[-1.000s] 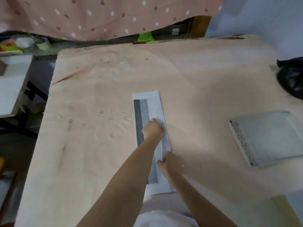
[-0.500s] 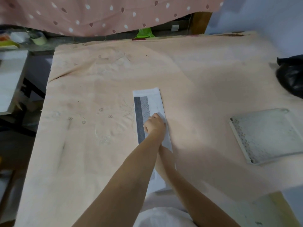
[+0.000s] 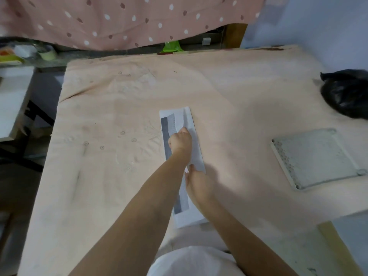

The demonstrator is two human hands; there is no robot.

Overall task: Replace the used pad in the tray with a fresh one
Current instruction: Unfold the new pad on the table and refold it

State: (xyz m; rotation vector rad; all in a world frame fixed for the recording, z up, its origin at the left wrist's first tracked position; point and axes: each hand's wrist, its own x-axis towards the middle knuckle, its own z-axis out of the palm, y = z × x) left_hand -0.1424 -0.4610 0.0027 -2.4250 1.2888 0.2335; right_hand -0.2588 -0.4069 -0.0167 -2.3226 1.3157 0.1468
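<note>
While hands point(image 3: 180, 143) press pad point(image 3: 179, 120), bag point(image 3: 346, 94) flanks tray point(image 3: 312, 158).

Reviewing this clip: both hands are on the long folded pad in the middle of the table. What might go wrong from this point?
1. The pad overhangs the near table edge; a pull toward the body may slide it off.
2. The left hand crosses over the right hand, so they may hinder each other while unfolding.
3. The pad lies on a loose cloth that could bunch or drag.
4. The tray sits well to the right, so the opened pad must be carried across.
</note>
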